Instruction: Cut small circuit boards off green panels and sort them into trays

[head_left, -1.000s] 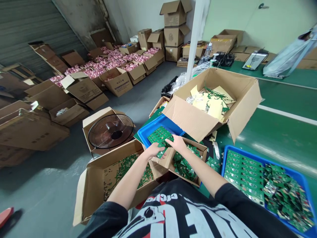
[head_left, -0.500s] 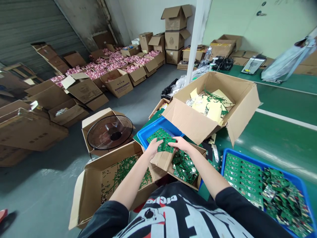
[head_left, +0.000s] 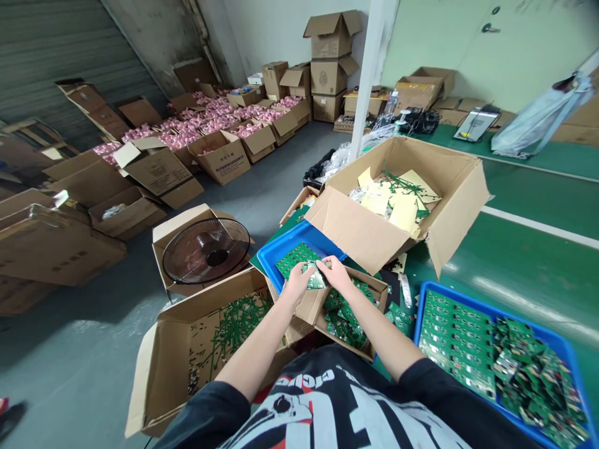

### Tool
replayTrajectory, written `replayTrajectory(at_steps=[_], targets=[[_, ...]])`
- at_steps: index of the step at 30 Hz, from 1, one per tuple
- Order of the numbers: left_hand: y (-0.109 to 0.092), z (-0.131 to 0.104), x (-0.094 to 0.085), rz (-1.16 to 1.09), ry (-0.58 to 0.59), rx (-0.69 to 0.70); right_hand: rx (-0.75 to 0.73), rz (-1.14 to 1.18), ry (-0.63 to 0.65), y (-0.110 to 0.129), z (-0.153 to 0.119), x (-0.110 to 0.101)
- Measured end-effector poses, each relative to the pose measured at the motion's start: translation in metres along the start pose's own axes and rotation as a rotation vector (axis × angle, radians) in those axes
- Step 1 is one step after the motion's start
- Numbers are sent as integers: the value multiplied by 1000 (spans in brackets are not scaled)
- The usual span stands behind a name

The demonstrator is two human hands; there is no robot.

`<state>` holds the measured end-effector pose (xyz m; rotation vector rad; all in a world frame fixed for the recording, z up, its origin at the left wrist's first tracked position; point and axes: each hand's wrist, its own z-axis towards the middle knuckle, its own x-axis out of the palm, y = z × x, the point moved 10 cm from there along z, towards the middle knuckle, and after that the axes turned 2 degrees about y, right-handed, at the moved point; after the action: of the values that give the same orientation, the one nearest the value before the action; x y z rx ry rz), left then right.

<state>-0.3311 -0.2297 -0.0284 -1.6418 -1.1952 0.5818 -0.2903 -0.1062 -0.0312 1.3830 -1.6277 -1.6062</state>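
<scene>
Between my two hands is a small green circuit board point(head_left: 316, 278), tilted so its face catches the light. My left hand point(head_left: 298, 280) is closed on its left side, and my right hand point(head_left: 334, 272) pinches its right side. Just beyond lies a green circuit board panel point(head_left: 296, 259) in a blue tray point(head_left: 271, 249). Under my right forearm a cardboard box point(head_left: 377, 288) holds a heap of loose circuit boards point(head_left: 346, 315). To the left, a larger carton point(head_left: 161, 355) contains thin green strips point(head_left: 238, 321) and small dark bits.
A blue tray point(head_left: 423, 305) at right holds board panels and a pile of separate boards. An open carton point(head_left: 461, 193) ahead contains yellow sheets and green strips. A fan point(head_left: 206, 249) stands at left. Behind are cartons of pink items point(head_left: 206, 121) and a white post point(head_left: 367, 81).
My hands have drawn closer together. The board between them has turned from a darker, wider-looking face to a narrower, shinier one. The view has shifted slightly.
</scene>
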Motion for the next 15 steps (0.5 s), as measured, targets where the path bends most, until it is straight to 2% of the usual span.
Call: replayTrajectory(at_steps=[3,6,9,12,15], targets=[[6,3,-3,15,-26,-52,-18,49,25,-4,0,1],[12,9,0,33,-7,-135,53,130,-33,-22,-3,-9],[18,16,11,68,52,-207,115,197,-52,-37,-6,-17],[25,21,24,122,115,-270,95,206,-81,-38,-5,-28],[30,26,29,189,120,-297,83,209,-130,-40,-4,-41]])
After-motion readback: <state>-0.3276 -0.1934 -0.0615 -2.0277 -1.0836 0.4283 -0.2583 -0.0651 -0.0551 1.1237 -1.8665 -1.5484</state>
